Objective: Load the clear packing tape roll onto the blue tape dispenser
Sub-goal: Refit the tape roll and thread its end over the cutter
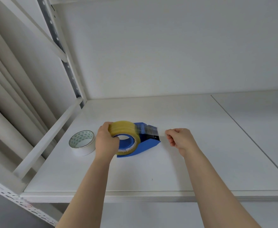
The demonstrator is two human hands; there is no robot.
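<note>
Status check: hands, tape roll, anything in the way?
Left hand gripping clear tape roll, roll seated on blue dispenser. Right hand pinched shut, seemingly on the tape end past the cutter. White tape roll sits left, clear of the work.

One head-worn wide-angle view looks forward and down, close over a white shelf point(184, 162) at arm's reach.

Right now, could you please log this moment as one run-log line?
clear tape roll: seated on blue dispenser | left hand: gripping roll | right hand: pinching tape end past cutter | white tape roll: untouched
</note>
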